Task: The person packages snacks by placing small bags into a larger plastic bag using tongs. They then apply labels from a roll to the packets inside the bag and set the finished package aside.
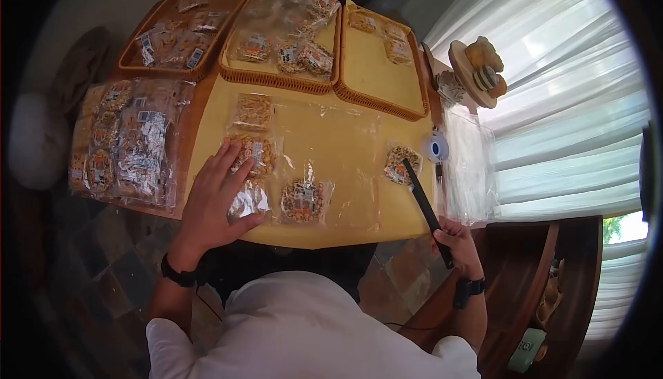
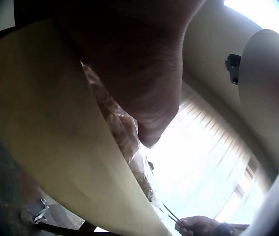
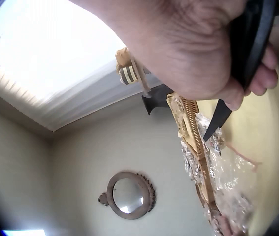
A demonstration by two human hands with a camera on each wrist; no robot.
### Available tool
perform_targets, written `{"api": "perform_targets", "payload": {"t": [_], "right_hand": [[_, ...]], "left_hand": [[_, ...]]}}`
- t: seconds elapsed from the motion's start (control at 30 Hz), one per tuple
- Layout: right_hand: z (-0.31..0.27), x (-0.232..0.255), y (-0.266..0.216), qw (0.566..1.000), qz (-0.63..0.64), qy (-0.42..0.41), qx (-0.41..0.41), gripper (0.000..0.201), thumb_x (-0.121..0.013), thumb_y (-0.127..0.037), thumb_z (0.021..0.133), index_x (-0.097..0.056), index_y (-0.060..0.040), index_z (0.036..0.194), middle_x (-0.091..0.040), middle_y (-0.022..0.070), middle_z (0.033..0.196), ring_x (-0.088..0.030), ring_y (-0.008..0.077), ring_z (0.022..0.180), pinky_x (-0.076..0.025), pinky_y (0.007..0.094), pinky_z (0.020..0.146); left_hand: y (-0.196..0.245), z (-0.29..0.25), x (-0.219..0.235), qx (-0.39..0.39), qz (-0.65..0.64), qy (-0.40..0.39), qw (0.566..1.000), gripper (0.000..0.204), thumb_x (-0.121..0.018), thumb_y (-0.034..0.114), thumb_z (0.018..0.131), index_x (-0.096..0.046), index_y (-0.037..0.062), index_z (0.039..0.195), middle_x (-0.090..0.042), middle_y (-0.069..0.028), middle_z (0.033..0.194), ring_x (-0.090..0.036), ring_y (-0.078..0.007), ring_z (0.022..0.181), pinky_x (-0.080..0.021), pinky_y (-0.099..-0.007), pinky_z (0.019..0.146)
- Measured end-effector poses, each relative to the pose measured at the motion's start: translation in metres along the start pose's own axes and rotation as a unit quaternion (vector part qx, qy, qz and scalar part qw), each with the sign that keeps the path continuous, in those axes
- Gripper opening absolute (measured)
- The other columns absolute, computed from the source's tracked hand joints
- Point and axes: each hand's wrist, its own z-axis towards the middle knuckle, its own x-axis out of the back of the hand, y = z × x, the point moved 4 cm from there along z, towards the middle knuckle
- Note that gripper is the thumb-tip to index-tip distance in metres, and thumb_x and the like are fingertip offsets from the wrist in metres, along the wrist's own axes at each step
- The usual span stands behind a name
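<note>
My left hand [image 1: 214, 203] [image 2: 139, 73] lies with fingers extended on a snack packet [image 1: 260, 157] in a column of packets at the yellow surface's left. Another packet [image 1: 302, 201] lies right of that column, on a large clear plastic sheet or bag [image 1: 331, 137]. In my right hand [image 1: 457, 244] [image 3: 183, 54] I grip long black tongs [image 1: 428, 212] [image 3: 252, 44]. In the head view their far end overlaps a single nut-like packet [image 1: 396, 163] at the right; whether they pinch it, I cannot tell.
Three wicker baskets [image 1: 383, 103] with packets stand along the back. Large filled clear bags [image 1: 141, 144] lie at the left. Right of the yellow surface are a white-and-blue round item [image 1: 435, 147], a stack of clear bags [image 1: 469, 165] and a wooden stand with ornaments [image 1: 469, 82].
</note>
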Motion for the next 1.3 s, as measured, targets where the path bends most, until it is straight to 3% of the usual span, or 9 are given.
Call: {"api": "perform_targets", "payload": {"t": [0.1,0.5,0.87,0.97,1.07,1.3], "right_hand": [[0.004,0.001,0.014,0.999,-0.041,-0.026,0.007,0.012,-0.072,-0.014,0.106,-0.072,-0.0023,0.106,-0.074,0.0034,0.083,-0.068,0.0097,0.068,-0.053,0.0246,0.063],[0.037,-0.013,-0.015,0.998,-0.059,-0.021,-0.002,0.01,-0.071,-0.012,0.106,-0.07,-0.0025,0.104,-0.074,0.0038,0.085,-0.067,0.01,0.067,-0.053,0.0253,0.063],[0.07,-0.1,-0.042,0.969,-0.135,-0.205,-0.023,0.012,-0.071,-0.012,0.107,-0.072,0.0003,0.106,-0.072,0.001,0.088,-0.066,0.0099,0.074,-0.053,0.027,0.069],[0.07,-0.098,-0.048,0.962,-0.16,-0.22,-0.026,0.014,-0.072,-0.013,0.106,-0.073,0.001,0.108,-0.072,0.0004,0.088,-0.066,0.0093,0.074,-0.053,0.0264,0.069],[0.069,-0.075,-0.055,0.968,-0.177,-0.177,-0.011,0.014,-0.073,-0.014,0.106,-0.073,0.0008,0.107,-0.072,-0.0005,0.088,-0.065,0.0083,0.073,-0.053,0.0257,0.069],[0.06,-0.03,-0.078,0.946,-0.276,-0.168,-0.025,0.017,-0.077,-0.015,0.102,-0.076,0.0,0.109,-0.071,-0.0014,0.081,-0.064,0.0051,0.069,-0.05,0.0233,0.062]], "left_hand": [[0.0,0.0,0.0,0.001,0.008,0.002,1.0,0.097,-0.078,0.06,0.089,-0.046,0.0102,0.166,-0.034,-0.0217,0.176,-0.031,-0.0441,0.162,-0.029,-0.0557,0.13],[-0.001,-0.003,0.001,0.019,-0.001,0.001,1.0,0.095,-0.076,0.061,0.091,-0.047,0.0094,0.165,-0.034,-0.0219,0.175,-0.03,-0.0448,0.163,-0.029,-0.0565,0.13],[0.001,-0.003,0.002,0.003,-0.009,0.001,1.0,0.092,-0.078,0.058,0.091,-0.05,0.0072,0.162,-0.036,-0.0226,0.174,-0.032,-0.0448,0.162,-0.029,-0.0566,0.13],[0.0,-0.003,0.001,0.0,-0.013,0.004,1.0,0.091,-0.078,0.058,0.091,-0.05,0.0084,0.162,-0.035,-0.0234,0.173,-0.031,-0.0452,0.162,-0.031,-0.0617,0.127],[0.001,-0.003,0.002,0.002,-0.01,-0.001,1.0,0.09,-0.077,0.058,0.092,-0.05,0.0074,0.162,-0.036,-0.0229,0.174,-0.031,-0.0446,0.162,-0.028,-0.0576,0.13],[0.001,-0.002,0.002,0.009,-0.003,-0.008,1.0,0.091,-0.077,0.059,0.092,-0.05,0.0078,0.162,-0.035,-0.0226,0.174,-0.031,-0.0443,0.162,-0.028,-0.058,0.13]]}}
